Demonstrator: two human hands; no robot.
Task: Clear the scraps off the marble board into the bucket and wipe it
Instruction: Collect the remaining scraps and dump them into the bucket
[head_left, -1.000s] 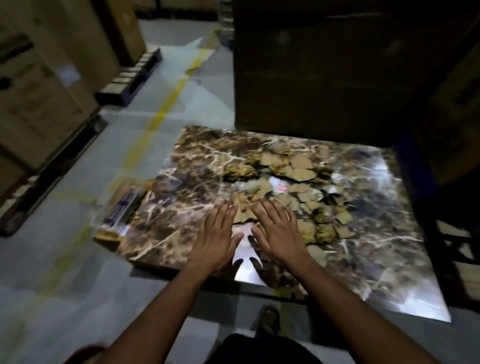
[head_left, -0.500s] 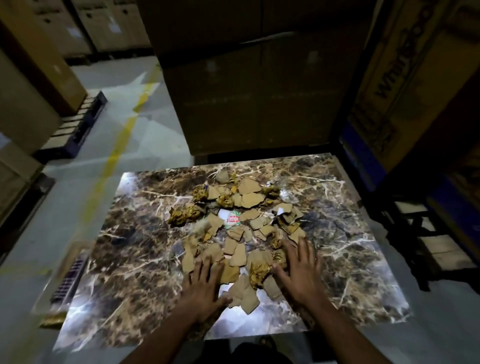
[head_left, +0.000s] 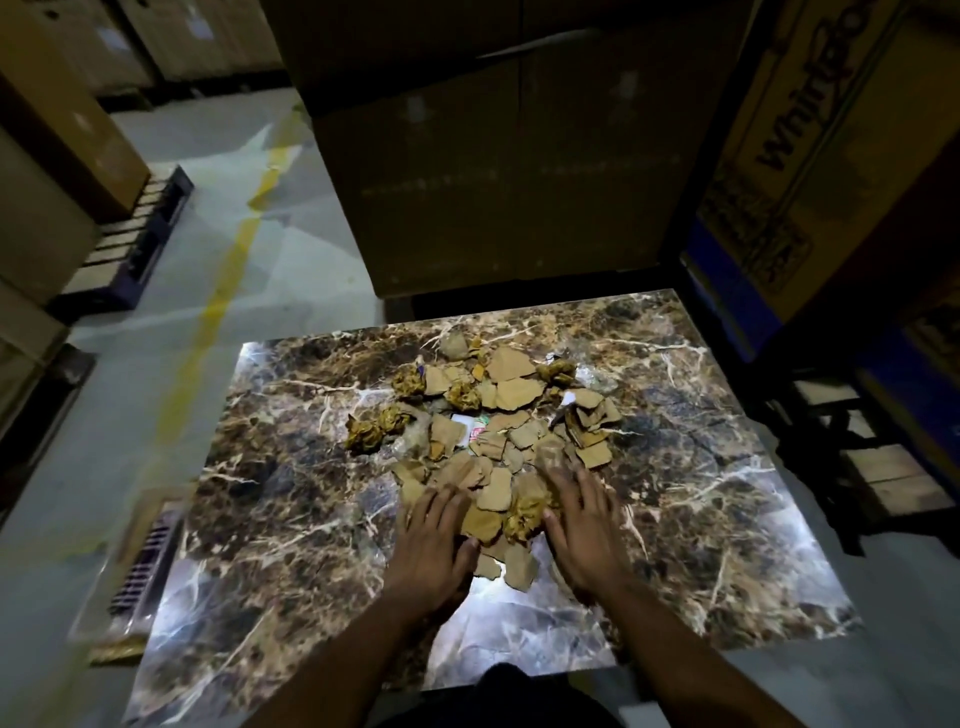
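A: How do your hands lie?
B: Your left hand (head_left: 428, 545) and right hand (head_left: 584, 530) lie flat, fingers straight and slightly spread, flanking the pile's six o'clock edge.
A: And the pile?
B: Torn brown cardboard scraps (head_left: 493, 441) with crumpled yellow wads sit mid-board on the dark veined marble board (head_left: 291, 519).

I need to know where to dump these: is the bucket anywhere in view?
No, only the marble board, the scraps, cartons and floor show; no bucket appears.

L hand (head_left: 428, 553) + R hand (head_left: 582, 540) flat | flanking scraps (head_left: 493, 431) | marble board (head_left: 291, 499)
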